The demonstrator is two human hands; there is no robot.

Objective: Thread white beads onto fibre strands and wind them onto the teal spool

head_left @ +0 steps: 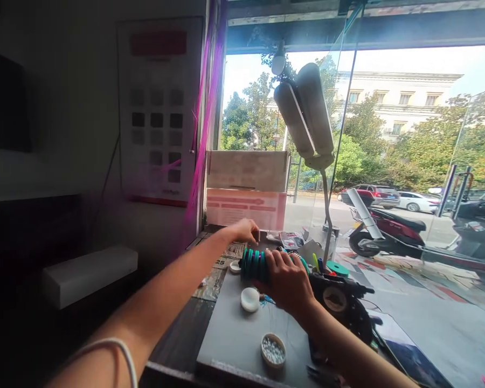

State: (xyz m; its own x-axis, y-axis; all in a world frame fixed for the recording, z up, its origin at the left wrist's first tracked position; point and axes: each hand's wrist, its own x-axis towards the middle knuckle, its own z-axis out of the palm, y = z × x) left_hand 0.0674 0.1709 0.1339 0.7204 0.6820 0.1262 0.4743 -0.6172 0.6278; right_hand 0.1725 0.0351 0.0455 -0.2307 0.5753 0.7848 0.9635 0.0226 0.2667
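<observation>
Beyond the pale board [226, 331] is the left hand [246, 230], fingers curled (whether around anything, I cannot tell). On the board sits a white dish [250, 299]; over the board's far end, the teal-ringed roll [253, 263], gripped by the right hand [288, 276].

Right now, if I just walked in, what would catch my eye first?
Probably the large twin-headed lamp, rising grey against the bright window. Next, the teal-ringed roll held in the right grip, and closer to the camera, a round dish of small white pieces on the pale board.
</observation>
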